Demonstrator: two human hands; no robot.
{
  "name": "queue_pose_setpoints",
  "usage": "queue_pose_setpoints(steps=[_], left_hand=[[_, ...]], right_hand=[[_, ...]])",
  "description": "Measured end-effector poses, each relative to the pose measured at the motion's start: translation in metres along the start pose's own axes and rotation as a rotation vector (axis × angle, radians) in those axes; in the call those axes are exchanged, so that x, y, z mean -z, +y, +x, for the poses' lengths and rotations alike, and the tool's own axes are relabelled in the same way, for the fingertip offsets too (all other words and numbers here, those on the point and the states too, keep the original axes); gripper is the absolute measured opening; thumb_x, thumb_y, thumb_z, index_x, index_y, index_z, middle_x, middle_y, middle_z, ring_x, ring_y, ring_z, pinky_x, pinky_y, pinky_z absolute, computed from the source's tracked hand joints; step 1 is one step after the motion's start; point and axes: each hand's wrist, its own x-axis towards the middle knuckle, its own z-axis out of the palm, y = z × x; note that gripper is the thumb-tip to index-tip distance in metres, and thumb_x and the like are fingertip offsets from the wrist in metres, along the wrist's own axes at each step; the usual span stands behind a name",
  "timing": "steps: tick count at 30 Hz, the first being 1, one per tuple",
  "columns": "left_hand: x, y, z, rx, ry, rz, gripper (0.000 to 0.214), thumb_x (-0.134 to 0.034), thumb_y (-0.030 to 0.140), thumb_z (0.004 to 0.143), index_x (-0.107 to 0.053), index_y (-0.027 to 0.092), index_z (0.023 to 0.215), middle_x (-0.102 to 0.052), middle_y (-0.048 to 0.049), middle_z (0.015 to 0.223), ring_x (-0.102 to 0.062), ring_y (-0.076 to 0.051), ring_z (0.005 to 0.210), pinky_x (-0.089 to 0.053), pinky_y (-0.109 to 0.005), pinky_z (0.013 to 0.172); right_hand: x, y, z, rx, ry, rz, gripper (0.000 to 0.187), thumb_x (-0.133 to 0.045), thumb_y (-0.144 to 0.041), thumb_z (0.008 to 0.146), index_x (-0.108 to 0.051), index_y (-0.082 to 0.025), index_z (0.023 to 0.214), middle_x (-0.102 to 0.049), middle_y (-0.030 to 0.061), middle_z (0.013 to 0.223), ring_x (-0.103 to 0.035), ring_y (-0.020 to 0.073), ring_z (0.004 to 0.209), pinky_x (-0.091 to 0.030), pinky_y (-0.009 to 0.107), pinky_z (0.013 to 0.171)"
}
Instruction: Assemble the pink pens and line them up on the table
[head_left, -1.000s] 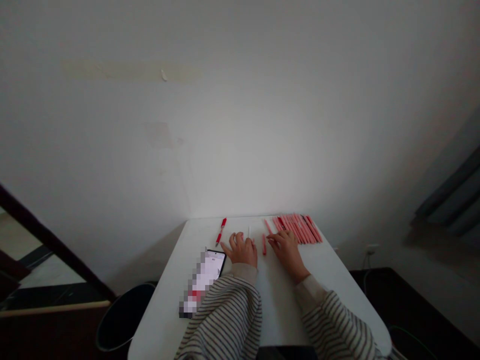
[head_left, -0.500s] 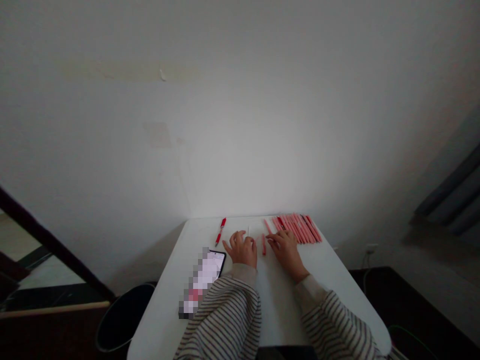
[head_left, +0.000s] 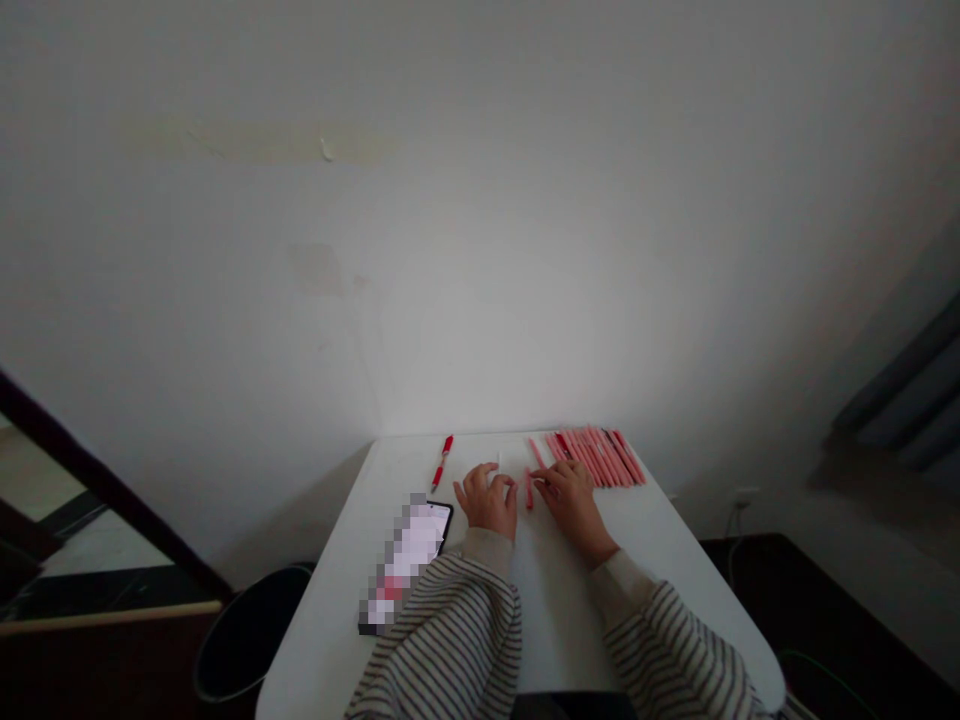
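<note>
Right of the phone point(head_left: 429, 532) and red pen point(head_left: 440, 468), my left hand point(head_left: 489, 502) hung curled; I couldn't tell whether it pinched anything. The pink tube point(head_left: 529, 494) lay between my hands, where a careless nudge could have rolled it off. My right hand point(head_left: 568, 500) bent beside it, grip unclear, near the row of pens point(head_left: 601, 458).

Right hand point(head_left: 568, 500) beside pink sticks point(head_left: 600, 460) on table point(head_left: 559, 610).

One head-worn view, forward and down over the table point(head_left: 559, 610)
</note>
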Motion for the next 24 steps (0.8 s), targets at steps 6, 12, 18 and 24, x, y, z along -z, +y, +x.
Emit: queue_pose_setpoints(steps=[6,12,18,24], left_hand=[[0.0,-0.0001,-0.0005,-0.007,-0.026,-0.005,0.005,-0.065,0.026,0.075,-0.069,0.027,0.078,-0.062,-0.0023,0.115,-0.048,-0.025,0.116,-0.022,-0.06,0.107],[0.0016,0.0005,-0.0007,-0.008,-0.06,0.013,0.006,-0.065,0.023,0.074,-0.069,0.027,0.077,-0.06,-0.0017,0.118,-0.047,-0.024,0.117,-0.019,-0.059,0.109],[0.0046,0.0018,0.0006,0.007,-0.097,0.047,0.007,-0.065,0.022,0.074,-0.069,0.027,0.076,-0.059,-0.0013,0.119,-0.045,-0.024,0.119,-0.017,-0.059,0.109],[0.0044,0.0017,-0.0001,0.016,-0.097,0.069,0.009,-0.064,0.02,0.074,-0.068,0.028,0.076,-0.059,-0.001,0.12,-0.044,-0.024,0.12,-0.018,-0.06,0.109]], right_hand=[[0.0005,-0.0006,-0.0002,0.007,-0.019,0.008,0.018,-0.056,-0.034,0.088,-0.069,-0.028,0.099,-0.063,0.0056,0.085,-0.048,0.0234,0.094,-0.037,0.037,0.082],[0.0005,-0.0007,-0.0005,0.009,-0.023,0.023,0.017,-0.057,-0.031,0.087,-0.069,-0.027,0.098,-0.062,0.0053,0.086,-0.048,0.0227,0.094,-0.038,0.037,0.083],[0.0024,-0.0024,-0.0004,0.011,-0.036,0.04,0.017,-0.057,-0.031,0.087,-0.07,-0.027,0.098,-0.061,0.0058,0.087,-0.048,0.0225,0.094,-0.039,0.036,0.082],[0.0032,-0.0039,-0.0008,0.005,-0.034,0.049,0.017,-0.056,-0.031,0.088,-0.07,-0.028,0.097,-0.06,0.0057,0.086,-0.048,0.0224,0.092,-0.039,0.036,0.08]])
